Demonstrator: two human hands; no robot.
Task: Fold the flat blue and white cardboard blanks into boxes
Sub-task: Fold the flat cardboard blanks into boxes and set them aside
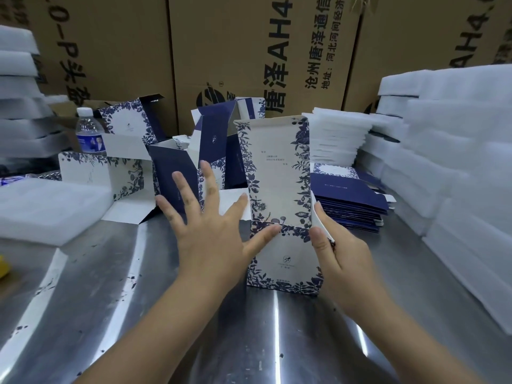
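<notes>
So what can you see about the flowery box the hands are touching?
The half-folded box stands upright on the steel table. It looks like thin white cardboard with dark blue flowers and leaves round its edges and a tiny logo on the front. Its tall lid flap sticks straight up, not closed. The left hand, fingers spread, touches the front with its thumb; the right hand grips its right side.

Brightness: was bright, even, cool white.
Glare: broad white streaks lay on the steel table [194, 314].
Shadows: were soft and faint.
Focus: was sharpest on the upright box [274, 173].
Blur: foam stacks [457, 162] at both sides were smeared.
Distortion: cartons [110, 51] leaned near the edges.
</notes>
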